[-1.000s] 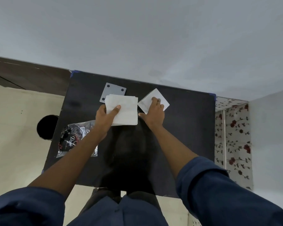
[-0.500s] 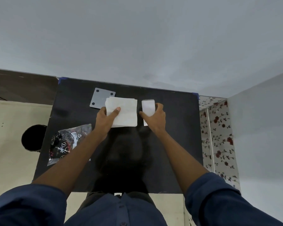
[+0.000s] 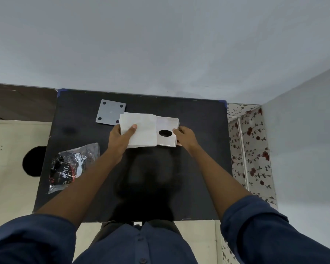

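White paper napkin stack [image 3: 141, 128], pinched in my left hand [image 3: 120, 139], overlaps the flat white oval-holed box [image 3: 168, 123] my right hand [image 3: 186, 138] grips.

Navy buttoned shirt [image 3: 141, 244], sleeves [image 3: 255, 221] rolled; trousers [image 3: 166, 224] probably dark.
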